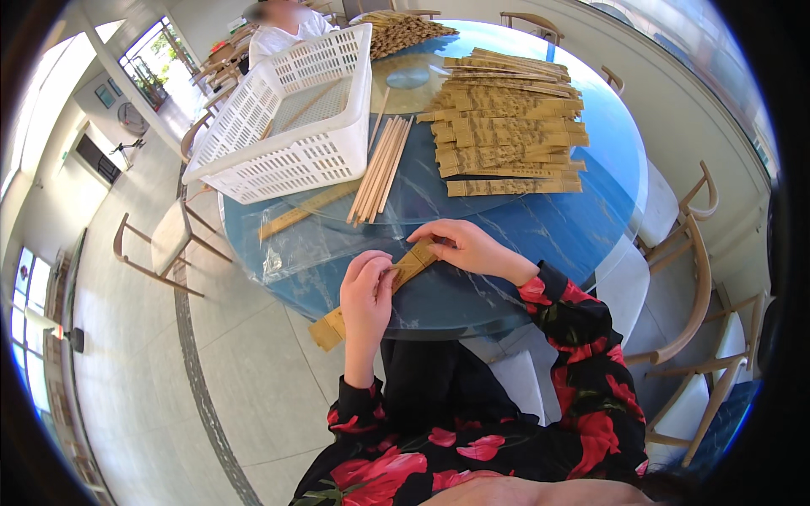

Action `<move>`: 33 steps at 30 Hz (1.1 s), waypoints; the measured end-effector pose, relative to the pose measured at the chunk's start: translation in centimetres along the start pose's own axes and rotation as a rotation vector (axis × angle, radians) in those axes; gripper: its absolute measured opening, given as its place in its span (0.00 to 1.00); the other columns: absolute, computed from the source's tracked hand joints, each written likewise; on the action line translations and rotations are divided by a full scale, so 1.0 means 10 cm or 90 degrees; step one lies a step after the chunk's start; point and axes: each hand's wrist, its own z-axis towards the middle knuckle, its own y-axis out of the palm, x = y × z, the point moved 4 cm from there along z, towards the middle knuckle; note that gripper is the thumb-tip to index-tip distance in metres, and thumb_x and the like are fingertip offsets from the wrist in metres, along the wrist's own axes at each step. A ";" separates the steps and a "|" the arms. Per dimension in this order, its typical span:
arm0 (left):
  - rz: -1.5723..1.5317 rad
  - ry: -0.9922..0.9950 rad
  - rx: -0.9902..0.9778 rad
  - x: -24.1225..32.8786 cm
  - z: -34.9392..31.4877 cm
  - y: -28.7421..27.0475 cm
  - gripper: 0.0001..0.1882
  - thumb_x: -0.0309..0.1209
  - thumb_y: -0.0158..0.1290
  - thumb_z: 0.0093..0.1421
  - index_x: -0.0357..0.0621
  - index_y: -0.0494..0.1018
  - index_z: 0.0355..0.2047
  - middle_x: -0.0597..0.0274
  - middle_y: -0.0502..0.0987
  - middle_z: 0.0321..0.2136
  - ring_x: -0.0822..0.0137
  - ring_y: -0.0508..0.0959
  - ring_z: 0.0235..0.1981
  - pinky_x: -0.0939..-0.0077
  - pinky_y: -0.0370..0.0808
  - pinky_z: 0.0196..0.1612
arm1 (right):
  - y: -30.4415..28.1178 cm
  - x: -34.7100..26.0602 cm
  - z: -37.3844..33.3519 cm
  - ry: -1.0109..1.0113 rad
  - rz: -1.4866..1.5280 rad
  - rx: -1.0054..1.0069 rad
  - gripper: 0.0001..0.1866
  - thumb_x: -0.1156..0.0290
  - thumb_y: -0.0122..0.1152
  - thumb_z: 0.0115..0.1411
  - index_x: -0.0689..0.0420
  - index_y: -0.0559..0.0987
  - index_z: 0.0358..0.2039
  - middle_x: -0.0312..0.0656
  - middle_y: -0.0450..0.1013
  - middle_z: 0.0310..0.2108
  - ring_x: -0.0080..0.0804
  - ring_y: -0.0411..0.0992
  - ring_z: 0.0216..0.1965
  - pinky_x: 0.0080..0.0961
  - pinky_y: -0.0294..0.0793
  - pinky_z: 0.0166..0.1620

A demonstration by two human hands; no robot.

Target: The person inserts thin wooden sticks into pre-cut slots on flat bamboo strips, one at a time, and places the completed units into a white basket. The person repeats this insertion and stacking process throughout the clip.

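Observation:
A long gold-brown paper chopstick sleeve (409, 268) slants across the near edge of the table, its lower end sticking out past the rim. My left hand (368, 291) pinches it around the middle between thumb and fingers. At its upper end, my right hand (468, 246) has thumb and forefinger closed on the paper. Whether a chopstick is inside the sleeve, I cannot tell. Just beyond my hands lie several loose pale wooden chopsticks (384, 173). Farther right is a layered stack of similar printed sleeves (510, 126).
A white slotted plastic basket (295, 160) stands at the table's left. Beside it lie clear plastic film (316, 244) and another sleeve (291, 217). A brown pile (403, 34) sits at the back of the round blue table (607, 169). Chairs (173, 240) surround it; a person (291, 34) is opposite.

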 end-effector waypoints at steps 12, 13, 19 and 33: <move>-0.785 -0.055 0.305 0.07 0.20 -0.29 0.11 0.23 0.46 0.69 0.43 0.63 0.50 0.55 0.76 0.40 0.71 0.76 0.37 0.79 0.77 0.43 | -0.09 -0.09 -0.02 -0.038 0.056 0.052 0.17 0.63 0.52 0.69 0.59 0.76 0.53 0.42 0.76 0.41 0.28 0.74 0.33 0.22 0.74 0.37; -0.839 -0.084 0.290 0.00 0.21 -0.26 0.11 0.23 0.47 0.69 0.44 0.64 0.50 0.57 0.75 0.41 0.71 0.76 0.39 0.78 0.77 0.45 | -0.05 -0.08 -0.03 0.035 0.207 -0.013 0.19 0.61 0.49 0.71 0.60 0.75 0.54 0.42 0.77 0.41 0.25 0.74 0.32 0.20 0.73 0.35; -0.843 -0.186 0.367 -0.40 0.10 -0.19 0.09 0.24 0.50 0.68 0.46 0.67 0.47 0.63 0.74 0.38 0.72 0.75 0.36 0.79 0.75 0.43 | -0.03 -0.13 -0.06 0.117 0.338 -0.074 0.24 0.56 0.43 0.74 0.63 0.70 0.58 0.39 0.79 0.38 0.18 0.71 0.27 0.13 0.68 0.29; -0.666 -0.339 0.075 -0.07 -0.06 0.23 0.20 0.30 0.53 0.67 0.43 0.62 0.56 0.71 0.67 0.30 0.80 0.64 0.25 0.83 0.64 0.30 | 0.00 -0.12 -0.03 0.076 0.152 0.035 0.11 0.76 0.52 0.67 0.63 0.80 0.46 0.39 0.80 0.32 0.23 0.75 0.26 0.22 0.74 0.30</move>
